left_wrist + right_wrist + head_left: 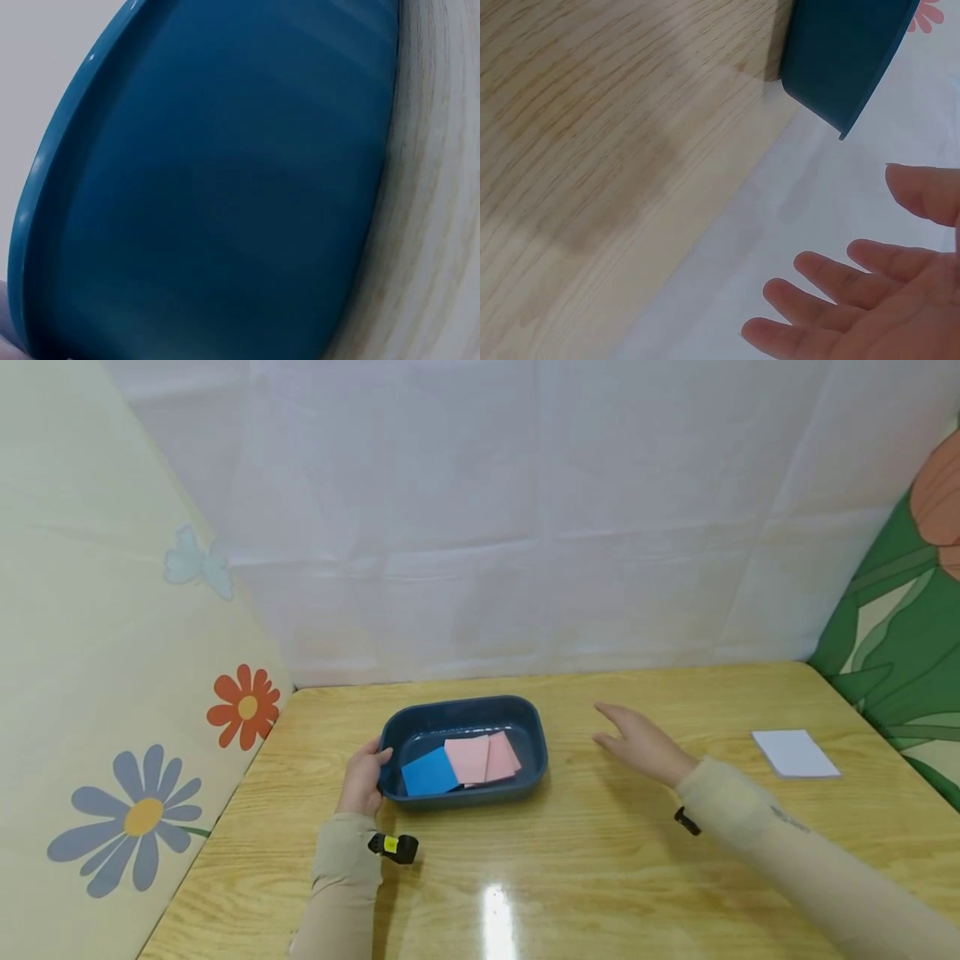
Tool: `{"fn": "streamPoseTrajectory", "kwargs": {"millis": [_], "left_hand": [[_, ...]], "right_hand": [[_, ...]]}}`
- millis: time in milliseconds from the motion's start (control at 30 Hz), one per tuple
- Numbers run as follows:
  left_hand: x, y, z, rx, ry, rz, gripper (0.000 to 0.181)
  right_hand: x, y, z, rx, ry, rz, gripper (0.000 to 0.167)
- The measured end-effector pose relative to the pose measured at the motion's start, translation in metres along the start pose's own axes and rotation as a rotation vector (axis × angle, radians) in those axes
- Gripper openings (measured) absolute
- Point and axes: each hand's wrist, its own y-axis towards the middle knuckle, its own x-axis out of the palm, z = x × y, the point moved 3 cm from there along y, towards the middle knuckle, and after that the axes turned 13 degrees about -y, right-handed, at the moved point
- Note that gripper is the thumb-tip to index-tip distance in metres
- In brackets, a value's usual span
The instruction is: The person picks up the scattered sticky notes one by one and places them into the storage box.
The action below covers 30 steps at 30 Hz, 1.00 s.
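A dark blue rectangular dish with rounded corners stands on the table. Inside it lie a blue square of paper and several overlapping pink paper squares. My left hand grips the dish's left end, thumb over the rim; its other fingers are mostly hidden. The dish's outer wall fills most of the left wrist view. To the right of the dish, apart from it, my right hand is above the table with nothing in it. In the right wrist view its fingers are spread and fairly straight.
A stack of white paper squares lies at the right of the wooden table. A white cloth hangs behind the table's far edge. Flower-printed panels stand at the left and right sides.
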Motion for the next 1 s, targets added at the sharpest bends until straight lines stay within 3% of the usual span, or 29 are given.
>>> {"fn": "streamPoseTrajectory", "kwargs": {"millis": [1000], "left_hand": [[-0.001,-0.001,-0.001,0.004,-0.002,0.001,0.048]], "right_hand": [[0.002,-0.018,0.024,0.039,-0.017,0.018,0.053]]}}
